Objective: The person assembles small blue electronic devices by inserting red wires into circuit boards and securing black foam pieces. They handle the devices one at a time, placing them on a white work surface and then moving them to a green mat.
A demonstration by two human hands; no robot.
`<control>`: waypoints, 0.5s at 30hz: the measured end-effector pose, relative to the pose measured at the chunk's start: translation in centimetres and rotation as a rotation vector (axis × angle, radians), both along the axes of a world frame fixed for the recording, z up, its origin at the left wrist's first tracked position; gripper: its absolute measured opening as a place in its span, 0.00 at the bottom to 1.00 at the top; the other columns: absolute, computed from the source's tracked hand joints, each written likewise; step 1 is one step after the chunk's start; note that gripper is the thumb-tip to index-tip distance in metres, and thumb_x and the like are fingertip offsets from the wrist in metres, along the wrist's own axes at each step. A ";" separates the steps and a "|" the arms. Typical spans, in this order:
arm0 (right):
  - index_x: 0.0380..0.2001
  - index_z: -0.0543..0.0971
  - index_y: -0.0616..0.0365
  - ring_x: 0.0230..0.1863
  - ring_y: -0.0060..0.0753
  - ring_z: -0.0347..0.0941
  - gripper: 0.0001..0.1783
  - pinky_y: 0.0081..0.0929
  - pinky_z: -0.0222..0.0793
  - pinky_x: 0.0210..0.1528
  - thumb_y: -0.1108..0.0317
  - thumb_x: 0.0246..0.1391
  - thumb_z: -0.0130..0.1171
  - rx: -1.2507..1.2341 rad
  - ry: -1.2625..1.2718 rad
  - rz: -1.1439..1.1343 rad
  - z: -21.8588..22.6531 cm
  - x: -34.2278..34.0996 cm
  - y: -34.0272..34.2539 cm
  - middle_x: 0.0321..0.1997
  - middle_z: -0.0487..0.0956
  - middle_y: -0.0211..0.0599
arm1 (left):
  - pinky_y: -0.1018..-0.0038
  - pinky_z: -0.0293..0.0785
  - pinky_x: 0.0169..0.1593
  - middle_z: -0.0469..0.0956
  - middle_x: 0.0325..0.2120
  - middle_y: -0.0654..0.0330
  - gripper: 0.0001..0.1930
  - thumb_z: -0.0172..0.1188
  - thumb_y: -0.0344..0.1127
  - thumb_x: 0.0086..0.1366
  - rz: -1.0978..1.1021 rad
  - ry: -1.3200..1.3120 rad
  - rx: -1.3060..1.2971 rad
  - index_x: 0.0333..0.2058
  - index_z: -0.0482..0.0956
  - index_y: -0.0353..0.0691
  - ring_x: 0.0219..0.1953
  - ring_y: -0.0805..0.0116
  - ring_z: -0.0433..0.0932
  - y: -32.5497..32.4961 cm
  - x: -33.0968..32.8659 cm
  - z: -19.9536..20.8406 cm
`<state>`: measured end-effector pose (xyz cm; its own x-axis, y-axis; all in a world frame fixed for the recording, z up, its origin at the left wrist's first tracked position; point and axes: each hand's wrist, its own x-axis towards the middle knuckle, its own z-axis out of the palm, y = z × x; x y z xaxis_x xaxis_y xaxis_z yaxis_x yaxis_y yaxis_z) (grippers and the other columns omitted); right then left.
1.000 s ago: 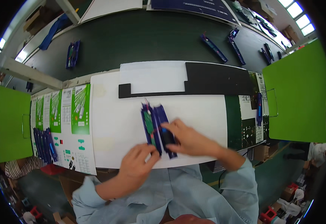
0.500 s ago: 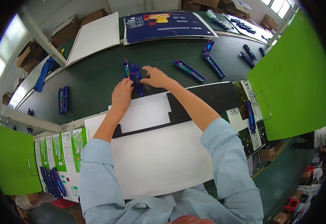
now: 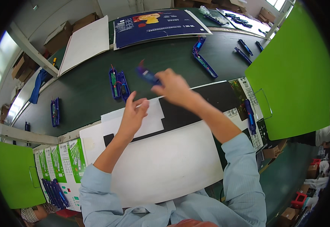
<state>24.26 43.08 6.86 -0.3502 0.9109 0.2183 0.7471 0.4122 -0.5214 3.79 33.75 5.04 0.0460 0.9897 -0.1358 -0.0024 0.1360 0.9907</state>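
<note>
– Fingers of the right hand (image 3: pixel 175 89) in the head view: how did they stand?

– Only a little apart. The thumb and fingers pinched the lower right end of a slim blue casing (image 3: pixel 146 75), which slanted up to the left in front of the dark green tabletop (image 3: pixel 85 89), reddish wires (image 3: pixel 142 64) poking from its far end.

– Did you make out its contents?

– No, it was too blurred.

– And the left hand (image 3: pixel 132 118)?

– Its fingers were loosely curled and well parted, with nothing between them that I could see. They were just beside the near end of an opened two-part casing (image 3: pixel 123 80); I couldn't tell whether a fingertip touched it.

– What lay in that one?

– Its two blue halves sat side by side on the tabletop. The left half held a green circuit board (image 3: pixel 114 79), the right half a dark part (image 3: pixel 123 89).

– Any other containers?

– An angled casing (image 3: pixel 210 70) lay farther right, its halves nearly end to end, with a green board in the nearer half. Another open casing (image 3: pixel 55 112) lay off to the left. Below that, a row of blue casings (image 3: pixel 55 193) rested on a printed sheet (image 3: pixel 73 200). Cardboard boxes (image 3: pixel 58 37) stood beyond the table, their insides hidden from me.
</note>
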 end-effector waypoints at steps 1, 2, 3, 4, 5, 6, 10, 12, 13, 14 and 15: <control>0.57 0.79 0.57 0.46 0.64 0.81 0.27 0.51 0.80 0.49 0.53 0.60 0.69 0.005 0.018 0.118 0.3 -0.9 -2.4 0.52 0.77 0.56 | 0.65 0.80 0.53 0.78 0.56 0.55 0.29 0.57 0.49 0.80 0.044 -0.128 -0.067 0.68 0.66 0.35 0.55 0.66 0.80 -0.7 0.3 1.1; 0.59 0.77 0.59 0.46 0.65 0.81 0.29 0.51 0.80 0.49 0.52 0.62 0.67 0.003 -0.029 0.255 0.7 -1.9 -4.8 0.53 0.75 0.56 | 0.65 0.80 0.54 0.79 0.55 0.56 0.29 0.55 0.50 0.81 0.100 -0.247 -0.133 0.68 0.66 0.35 0.55 0.67 0.79 -1.5 0.0 1.9; 0.59 0.76 0.62 0.46 0.65 0.81 0.31 0.51 0.80 0.50 0.49 0.63 0.67 -0.157 -0.111 0.358 1.7 -2.8 -6.7 0.53 0.74 0.56 | 0.63 0.79 0.56 0.79 0.53 0.57 0.26 0.53 0.48 0.82 0.098 -0.274 -0.144 0.67 0.68 0.35 0.58 0.66 0.78 -2.5 -0.5 2.3; 0.59 0.76 0.62 0.47 0.66 0.81 0.34 0.50 0.80 0.53 0.45 0.64 0.67 -0.163 -0.097 0.439 2.2 -2.9 -8.7 0.55 0.74 0.58 | 0.64 0.80 0.55 0.79 0.52 0.59 0.23 0.53 0.45 0.82 0.108 -0.257 -0.190 0.66 0.69 0.35 0.55 0.66 0.80 -3.8 -2.0 1.0; 0.57 0.78 0.59 0.49 0.63 0.81 0.33 0.49 0.79 0.55 0.43 0.63 0.68 -0.211 -0.037 0.499 3.6 -2.2 -9.3 0.55 0.76 0.55 | 0.65 0.80 0.53 0.81 0.48 0.58 0.21 0.52 0.41 0.82 0.090 -0.269 -0.205 0.65 0.70 0.34 0.49 0.65 0.82 -5.6 -3.0 0.5; 0.55 0.80 0.58 0.49 0.61 0.82 0.29 0.49 0.79 0.54 0.46 0.63 0.69 -0.101 0.059 0.438 2.8 -1.5 -8.0 0.54 0.78 0.52 | 0.67 0.82 0.48 0.82 0.41 0.55 0.19 0.51 0.40 0.82 0.108 -0.292 -0.208 0.63 0.71 0.35 0.42 0.67 0.83 -8.1 -4.1 -0.3; 0.45 0.85 0.53 0.47 0.52 0.80 0.09 0.47 0.79 0.50 0.67 0.62 0.65 0.348 0.272 -0.034 -0.5 4.3 5.7 0.48 0.83 0.44 | 0.76 0.78 0.40 0.81 0.38 0.62 0.15 0.58 0.32 0.78 0.083 0.210 -0.206 0.58 0.75 0.32 0.37 0.78 0.78 -19.4 -7.1 -0.9; 0.42 0.85 0.52 0.48 0.53 0.81 0.08 0.47 0.78 0.51 0.64 0.63 0.65 0.541 0.237 -0.310 -3.8 10.6 14.5 0.46 0.84 0.44 | 0.78 0.76 0.41 0.80 0.39 0.63 0.16 0.61 0.33 0.76 0.138 0.162 -0.282 0.57 0.76 0.31 0.37 0.80 0.76 -23.2 -6.7 -1.9; 0.47 0.83 0.52 0.50 0.55 0.82 0.14 0.50 0.78 0.53 0.58 0.64 0.65 0.446 0.145 -0.472 -4.7 14.1 17.6 0.45 0.84 0.47 | 0.78 0.76 0.41 0.81 0.39 0.63 0.18 0.61 0.33 0.76 0.118 0.259 -0.167 0.59 0.76 0.29 0.37 0.80 0.76 -24.1 -6.4 -3.1; 0.53 0.81 0.52 0.53 0.58 0.81 0.20 0.51 0.77 0.56 0.53 0.63 0.66 0.382 0.062 -0.587 -5.6 14.9 19.5 0.47 0.84 0.51 | 0.78 0.76 0.40 0.81 0.38 0.62 0.19 0.62 0.32 0.75 0.189 0.269 -0.161 0.60 0.76 0.30 0.36 0.79 0.77 -25.2 -6.2 -3.8; 0.58 0.79 0.51 0.56 0.61 0.81 0.27 0.53 0.76 0.58 0.49 0.62 0.67 0.316 -0.025 -0.699 -6.6 15.5 21.1 0.50 0.84 0.55 | 0.78 0.76 0.39 0.82 0.37 0.61 0.20 0.62 0.31 0.74 0.259 0.278 -0.154 0.61 0.76 0.30 0.35 0.79 0.78 -25.8 -6.0 -4.2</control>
